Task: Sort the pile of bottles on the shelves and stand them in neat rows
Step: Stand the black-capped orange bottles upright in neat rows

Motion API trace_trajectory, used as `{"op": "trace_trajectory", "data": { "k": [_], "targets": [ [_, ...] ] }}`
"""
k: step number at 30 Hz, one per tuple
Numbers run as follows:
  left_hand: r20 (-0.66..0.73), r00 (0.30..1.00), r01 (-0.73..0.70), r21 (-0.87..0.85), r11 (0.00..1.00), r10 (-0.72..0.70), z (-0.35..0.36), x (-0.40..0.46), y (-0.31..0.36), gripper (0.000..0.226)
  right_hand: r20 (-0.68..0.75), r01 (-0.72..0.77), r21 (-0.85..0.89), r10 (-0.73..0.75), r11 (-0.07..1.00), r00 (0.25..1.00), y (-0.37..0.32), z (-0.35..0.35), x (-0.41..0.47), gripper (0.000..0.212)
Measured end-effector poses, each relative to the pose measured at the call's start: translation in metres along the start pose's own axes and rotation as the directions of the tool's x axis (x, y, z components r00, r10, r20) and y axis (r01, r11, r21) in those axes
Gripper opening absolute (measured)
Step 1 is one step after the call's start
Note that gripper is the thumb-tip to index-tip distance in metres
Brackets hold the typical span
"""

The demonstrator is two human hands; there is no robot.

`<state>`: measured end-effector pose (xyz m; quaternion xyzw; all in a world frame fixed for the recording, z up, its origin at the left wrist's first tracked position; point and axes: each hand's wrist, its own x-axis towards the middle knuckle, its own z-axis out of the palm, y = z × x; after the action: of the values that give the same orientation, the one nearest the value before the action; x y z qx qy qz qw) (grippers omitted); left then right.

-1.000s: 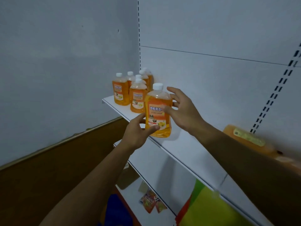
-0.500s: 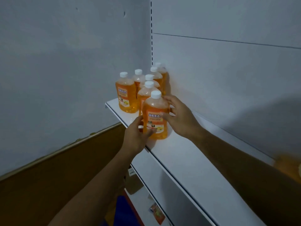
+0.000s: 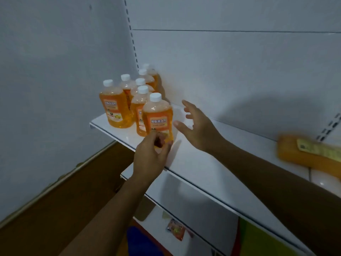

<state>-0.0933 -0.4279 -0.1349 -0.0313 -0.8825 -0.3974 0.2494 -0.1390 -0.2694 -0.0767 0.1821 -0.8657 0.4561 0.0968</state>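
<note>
Right fingers [image 3: 186, 106] now spread wide and off the front bottle [image 3: 157, 119], a clear gap between thumb and bottle side; half a second ago this right hand [image 3: 198, 129] was wrapped on the bottle's right flank. Holds nothing now. Left fingers [image 3: 156, 139] still curled at the bottle's lower front, thumb and fingertips pinching low on the label near the base. Left hand [image 3: 150, 159] is the only contact left.

Front bottle stands upright on the shelf [image 3: 193, 169], near the front edge, touching or just in front of the next bottle behind it; cannot tell which. It heads a row running back toward the rear panel. Second row to the left starts with another bottle [image 3: 115, 111] and one behind it. All caps up, labels facing out.

Meaning: placement of this bottle looks basically done, right hand released, left likely doing a last nudge or label turn. Row now one longer than a second ago, when the bottle was apart from the group.

Far right, blurred, a lying bottle [image 3: 302, 154] on its side on the same shelf, well apart from the rows. Probably next to be stood up. Right hand is free and nearer to it.

Lower shelf holds some small packets [image 3: 176, 230], too blurred to identify.
</note>
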Motion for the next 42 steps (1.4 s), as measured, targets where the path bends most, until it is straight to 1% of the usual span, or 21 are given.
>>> {"op": "trace_trajectory", "data": {
  "k": [3,5,7,9,12,15,19,22,24,27,30,33,35,38,40,42],
  "targets": [
    [0.158,0.983,-0.089,-0.039,0.995,0.094,0.015,-0.01,0.014,0.025,-0.065,-0.052,-0.119,0.044,0.992,0.997,0.001,-0.021,-0.031,0.067],
    [0.249,0.957,-0.137,-0.073,0.988,0.151,0.028,-0.015,0.029,0.037,-0.113,-0.085,-0.182,0.065,0.98,0.992,0.002,-0.039,-0.054,0.069],
    [0.314,0.931,-0.165,-0.099,0.981,0.188,0.042,-0.023,0.053,0.045,-0.169,-0.124,-0.25,0.083,0.96,0.982,0.004,-0.063,-0.078,0.069],
    [0.36,0.909,-0.182,-0.112,0.977,0.211,0.058,-0.033,0.081,0.045,-0.228,-0.178,-0.292,0.112,0.94,0.967,0.006,-0.09,-0.104,0.069],
    [0.411,0.852,-0.27,-0.184,0.945,0.323,0.081,-0.053,0.124,0.042,-0.317,-0.264,-0.308,0.164,0.914,0.934,0.01,-0.138,-0.147,0.067],
    [0.418,0.795,-0.353,-0.27,0.896,0.44,0.102,-0.075,0.169,0.039,-0.376,-0.344,-0.33,0.212,0.879,0.902,0.012,-0.186,-0.191,0.065],
    [0.408,0.761,-0.396,-0.322,0.86,0.504,0.13,-0.107,0.233,0.04,-0.419,-0.422,-0.41,0.244,0.808,0.874,0.018,-0.248,-0.251,0.063],
    [0.448,0.697,-0.444,-0.342,0.828,0.56,0.151,-0.13,0.275,0.048,-0.442,-0.463,-0.464,0.256,0.755,0.86,0.026,-0.288,-0.29,0.061],
    [0.485,0.662,-0.47,-0.326,0.82,0.572,0.165,-0.142,0.291,0.057,-0.429,-0.473,-0.475,0.275,0.742,0.861,0.032,-0.309,-0.31,0.061],
    [0.542,0.646,-0.481,-0.26,0.838,0.538,0.18,-0.151,0.298,0.068,-0.343,-0.473,-0.503,0.336,0.723,0.877,0.045,-0.325,-0.329,0.069],
    [0.568,0.669,-0.44,-0.217,0.872,0.479,0.188,-0.149,0.292,0.07,-0.245,-0.444,-0.557,0.372,0.702,0.895,0.055,-0.326,-0.334,0.083],
    [0.565,0.704,-0.4,-0.184,0.898,0.43,0.192,-0.141,0.288,0.07,-0.205,-0.408,-0.593,0.36,0.694,0.91,0.059,-0.32,-0.327,0.087],
    [0.555,0.696,-0.421,-0.199,0.885,0.456,0.197,-0.135,0.288,0.07,-0.195,-0.389,-0.648,0.352,0.655,0.916,0.061,-0.317,-0.32,0.086],
    [0.53,0.645,-0.492,-0.263,0.83,0.55,0.207,-0.125,0.29,0.066,-0.205,-0.391,-0.704,0.358,0.593,0.911,0.066,-0.315,-0.309,0.085],
    [0.531,0.61,-0.518,-0.293,0.804,0.587,0.216,-0.119,0.29,0.066,-0.205,-0.375,-0.747,0.346,0.55,0.916,0.071,-0.314,-0.304,0.079],
    [0.541,0.601,-0.514,-0.302,0.803,0.589,0.226,-0.114,0.288,0.068,-0.193,-0.351,-0.771,0.329,0.532,0.924,0.074,-0.315,-0.301,0.071]
  ]
}}
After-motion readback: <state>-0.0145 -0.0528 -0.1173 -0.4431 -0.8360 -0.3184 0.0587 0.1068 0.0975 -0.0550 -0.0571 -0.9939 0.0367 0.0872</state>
